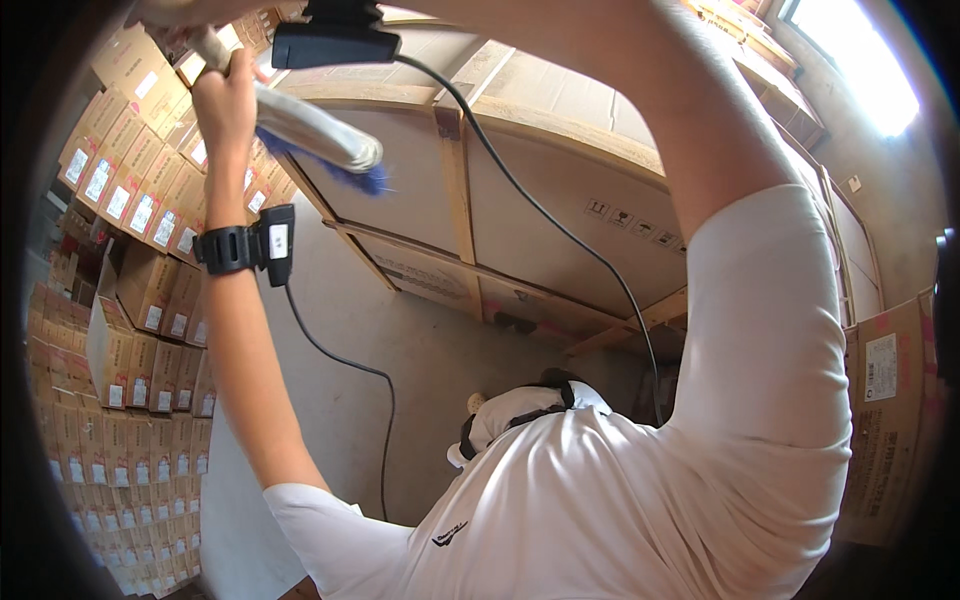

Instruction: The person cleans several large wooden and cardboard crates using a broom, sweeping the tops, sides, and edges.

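Observation:
My left hand (225,105) is wrapped around the pale handle of a brush (315,130) with blue bristles, held up beside the top edge of a large wood-framed crate (390,170). My right hand (175,15) is at the top edge, partly cut off, closed on the upper end of the handle. A black strapped device (275,245) with a trailing cable is on my left wrist; a similar device (335,45) hangs at my right wrist, its cable looping down past the crate.
Tall stacks of labelled cartons (140,180) line the left side. Another large carton (885,420) stands at the right. A bright window (855,50) is in the wall at the upper right. Grey floor (350,420) shows below the crate.

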`<action>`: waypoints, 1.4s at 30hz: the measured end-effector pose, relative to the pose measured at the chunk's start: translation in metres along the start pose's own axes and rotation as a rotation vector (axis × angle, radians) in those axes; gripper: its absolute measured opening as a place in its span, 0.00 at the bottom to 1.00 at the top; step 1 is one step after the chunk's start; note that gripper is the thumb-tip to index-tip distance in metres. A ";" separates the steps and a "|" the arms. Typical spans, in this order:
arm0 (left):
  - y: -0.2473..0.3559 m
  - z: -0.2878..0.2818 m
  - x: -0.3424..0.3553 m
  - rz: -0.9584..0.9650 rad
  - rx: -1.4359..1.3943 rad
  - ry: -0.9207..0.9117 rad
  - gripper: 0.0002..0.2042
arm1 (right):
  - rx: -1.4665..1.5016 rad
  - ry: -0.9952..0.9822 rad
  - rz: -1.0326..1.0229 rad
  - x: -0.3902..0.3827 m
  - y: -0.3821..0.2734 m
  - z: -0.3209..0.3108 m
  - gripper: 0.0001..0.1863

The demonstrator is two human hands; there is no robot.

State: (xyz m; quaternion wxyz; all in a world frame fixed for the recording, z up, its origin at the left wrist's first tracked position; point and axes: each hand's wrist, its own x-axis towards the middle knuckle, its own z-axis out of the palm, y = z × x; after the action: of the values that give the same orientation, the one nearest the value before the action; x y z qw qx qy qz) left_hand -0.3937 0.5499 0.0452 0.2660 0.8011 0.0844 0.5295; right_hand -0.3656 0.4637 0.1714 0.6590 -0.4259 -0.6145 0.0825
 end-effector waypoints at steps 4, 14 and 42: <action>-0.037 -0.033 -0.017 0.003 0.139 -0.026 0.23 | 0.008 -0.041 -0.021 0.014 0.024 0.030 0.19; 0.137 0.252 -0.006 0.180 -0.985 -0.428 0.12 | -0.490 0.295 0.046 -0.058 -0.021 -0.207 0.20; 0.138 0.283 0.048 0.246 -0.756 -0.787 0.10 | -0.605 0.905 0.199 -0.180 -0.050 -0.271 0.15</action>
State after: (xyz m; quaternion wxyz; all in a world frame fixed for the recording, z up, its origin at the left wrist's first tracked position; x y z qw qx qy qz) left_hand -0.1406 0.3580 0.0704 0.4825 0.7912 -0.3110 0.2108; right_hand -0.1893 0.1940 0.1035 0.6945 -0.6452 -0.2230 -0.2271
